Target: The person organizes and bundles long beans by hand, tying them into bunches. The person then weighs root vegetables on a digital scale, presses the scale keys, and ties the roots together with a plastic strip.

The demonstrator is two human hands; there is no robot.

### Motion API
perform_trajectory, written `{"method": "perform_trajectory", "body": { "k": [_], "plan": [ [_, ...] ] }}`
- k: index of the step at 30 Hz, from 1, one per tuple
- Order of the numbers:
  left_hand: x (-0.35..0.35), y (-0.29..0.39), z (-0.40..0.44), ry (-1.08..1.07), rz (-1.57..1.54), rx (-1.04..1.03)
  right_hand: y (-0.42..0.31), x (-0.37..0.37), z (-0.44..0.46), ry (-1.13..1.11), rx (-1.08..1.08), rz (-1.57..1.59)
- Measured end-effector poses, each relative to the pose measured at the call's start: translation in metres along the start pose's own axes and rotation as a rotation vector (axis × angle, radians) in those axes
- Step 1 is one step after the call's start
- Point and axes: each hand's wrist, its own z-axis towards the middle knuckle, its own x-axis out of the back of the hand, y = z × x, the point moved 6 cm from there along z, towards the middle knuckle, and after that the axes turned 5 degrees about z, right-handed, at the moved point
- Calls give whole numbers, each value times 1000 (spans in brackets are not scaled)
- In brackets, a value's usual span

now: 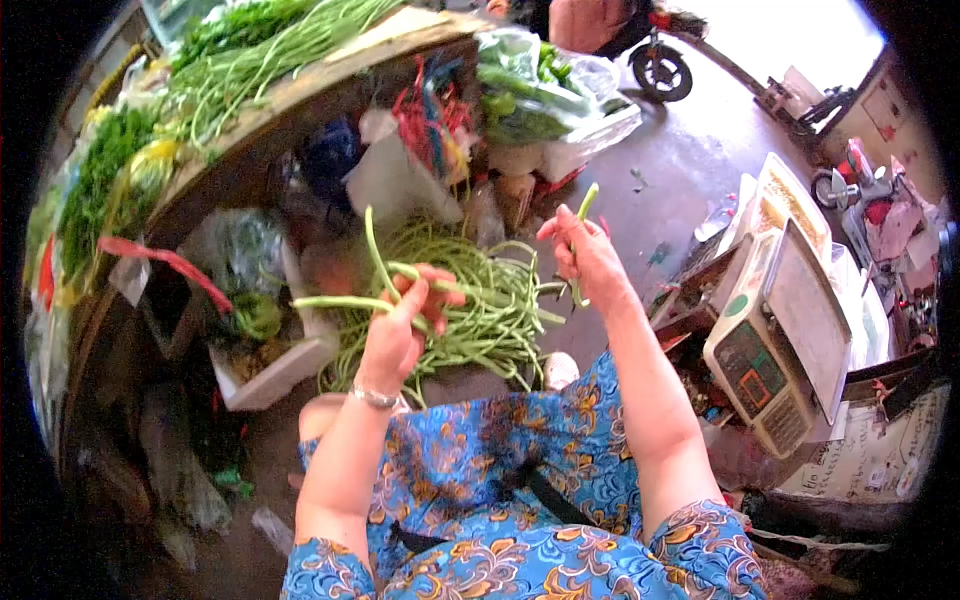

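We observed the left hand [392, 338] over the near left part of the bean pile [490, 335], grasping at least 2 green bean lengths [340, 301] between thumb and fingers; 1 pointed upward and 1 lay out sideways. We found the right hand [594, 262] beyond the pile's right side, raised and apart from the left, pinching 1 short bean piece [589, 203] upright; its lower end showed below the fingers.

The pile lay loose and tangled, low in front of the person; a weighing scale [748, 365] stood to the right, and a curved table [330, 72] bearing greens was at upper left; we could not tell how many beans the left fingers covered.

We judged that a light fingertip pinch suited the slender pods, since a hard squeeze could bruise them; we rated hands held low over the pile as sound handling, and lengths kept parallel as less prone to snagging.
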Motion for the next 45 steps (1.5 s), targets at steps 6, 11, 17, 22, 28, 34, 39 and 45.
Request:
{"method": "perform_trajectory", "body": {
  "k": [6, 11, 17, 22, 28, 34, 39, 45],
  "plan": [
    [10, 25, 1, 133, -99, -128, 28, -33, -4, -238, -161, -103],
    [17, 38, -2, 154, -161, -214, 47, -62, -3, -397, -261, 47],
    [-2, 28, -10, -46, -110, -88, 67, -74, 17, -277, -362, 707],
    [8, 15, -20, -27, -163, 35, 45, -32, 41, -28, -174, 782],
    [36, -5, -29, 167, -51, 175, -2, 14, 28, 174, 242, 598],
    [41, -17, -24, 170, -15, 219, -10, 18, 20, 150, 251, 497],
    [46, -30, -24, 185, 443, 467, -10, 37, 21, 288, 350, 288],
    [18, -30, -20, 21, 524, 305, -7, 6, 8, 53, 329, 259]
  ]
}}
